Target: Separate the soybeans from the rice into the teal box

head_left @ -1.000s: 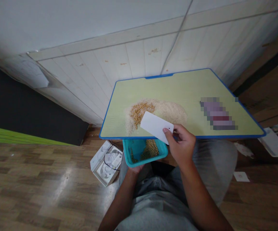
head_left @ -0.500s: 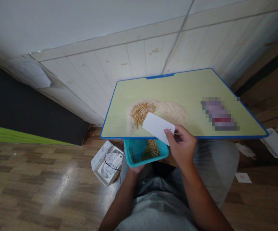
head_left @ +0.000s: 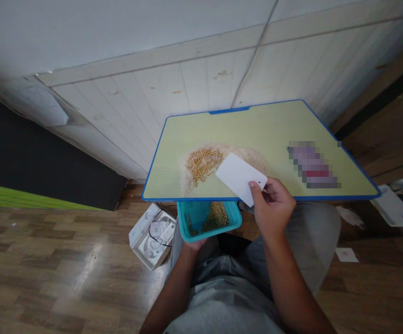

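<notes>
- Well, the landmark here is a pale green board with a blue rim, and everything below is placed from it.
- The right hand reaches over the board's near edge, its thumb and fingers pinched closed on a corner of a white plastic card. The card is tilted, its lower tip just past that edge.
- The card's far end lies over the right side of a low, spread pile of rice on the board's middle. Whether it touches the grains, I cannot tell.
- Soybeans sit in a cluster on the pile's left half, on the board.
- The left hand is mostly hidden below the near edge. Only its fingers show, against the underside of a teal plastic tub, so how far they are curled cannot be told.
- That tub sits just below the board's near edge, with more soybeans heaped inside.
- On the right of the board lies a pixelated object (too blurred to name).
- Below the board's near left corner, a white box with a black cable rests on the wooden floor.
</notes>
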Tool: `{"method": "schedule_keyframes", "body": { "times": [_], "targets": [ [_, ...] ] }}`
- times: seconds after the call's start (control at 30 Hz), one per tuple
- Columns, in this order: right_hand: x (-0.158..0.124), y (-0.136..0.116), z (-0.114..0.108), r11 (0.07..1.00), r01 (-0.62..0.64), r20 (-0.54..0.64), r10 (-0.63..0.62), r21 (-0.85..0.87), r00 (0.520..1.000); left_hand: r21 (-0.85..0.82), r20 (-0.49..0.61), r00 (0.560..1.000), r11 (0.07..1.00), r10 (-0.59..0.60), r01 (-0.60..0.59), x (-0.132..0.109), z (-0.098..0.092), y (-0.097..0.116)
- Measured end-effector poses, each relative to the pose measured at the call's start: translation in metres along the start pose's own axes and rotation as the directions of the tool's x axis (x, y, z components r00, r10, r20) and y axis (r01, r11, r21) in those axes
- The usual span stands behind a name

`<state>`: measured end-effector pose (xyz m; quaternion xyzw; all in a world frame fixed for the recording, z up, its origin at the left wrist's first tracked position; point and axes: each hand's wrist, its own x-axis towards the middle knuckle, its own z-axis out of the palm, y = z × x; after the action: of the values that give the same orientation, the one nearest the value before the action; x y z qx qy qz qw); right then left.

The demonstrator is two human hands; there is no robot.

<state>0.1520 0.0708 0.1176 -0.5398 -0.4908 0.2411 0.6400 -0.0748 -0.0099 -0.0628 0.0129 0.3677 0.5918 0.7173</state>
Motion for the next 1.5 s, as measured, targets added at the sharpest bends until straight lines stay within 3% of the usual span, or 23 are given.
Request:
{"method": "schedule_keyframes", "body": {
  "times": [0.13, 0.23, 0.37, 0.77, 0.97, 1.17, 1.33, 1.5],
  "targets": [
    [-0.005, -0.003, 0.005, 1.000, 0.021, 0.101, -0.019, -0.011, 0.995, -0.067, 0.121, 0.993, 0.998, -0.009, 0.017, -0.001, 0.004, 0.004],
    [-0.004, 0.001, 0.005, 0.998, 0.018, 0.105, -0.012, -0.054, 0.994, -0.105, 0.083, 0.996, 0.993, -0.044, 0.052, -0.002, 0.006, 0.005],
    [0.006, 0.011, -0.001, 0.995, 0.003, 0.026, -0.001, -0.102, 1.000, -0.103, 0.001, 1.000, 0.994, -0.020, 0.020, -0.005, 0.010, 0.003],
    [0.024, 0.008, -0.014, 0.999, 0.036, -0.224, -0.044, -0.040, 0.974, -0.059, -0.018, 0.998, 0.997, -0.057, 0.056, -0.010, 0.009, 0.007],
    [0.021, 0.009, -0.020, 0.996, 0.045, -0.090, -0.052, -0.078, 0.995, -0.064, -0.048, 0.999, 0.998, -0.024, 0.021, -0.014, 0.030, 0.009],
    [0.019, 0.015, -0.022, 0.990, 0.052, -0.114, -0.066, -0.128, 0.991, -0.039, 0.009, 0.999, 0.999, -0.034, 0.035, -0.023, 0.044, 0.015],
    [0.017, 0.010, -0.025, 0.996, 0.046, -0.007, -0.047, -0.080, 0.999, -0.039, 0.009, 0.999, 0.998, -0.039, 0.039, -0.026, 0.047, 0.017],
    [0.016, 0.008, -0.019, 0.999, 0.027, -0.020, -0.028, -0.042, 0.999, -0.033, 0.036, 0.999, 0.999, -0.025, 0.026, -0.024, 0.040, 0.015]
  ]
}}
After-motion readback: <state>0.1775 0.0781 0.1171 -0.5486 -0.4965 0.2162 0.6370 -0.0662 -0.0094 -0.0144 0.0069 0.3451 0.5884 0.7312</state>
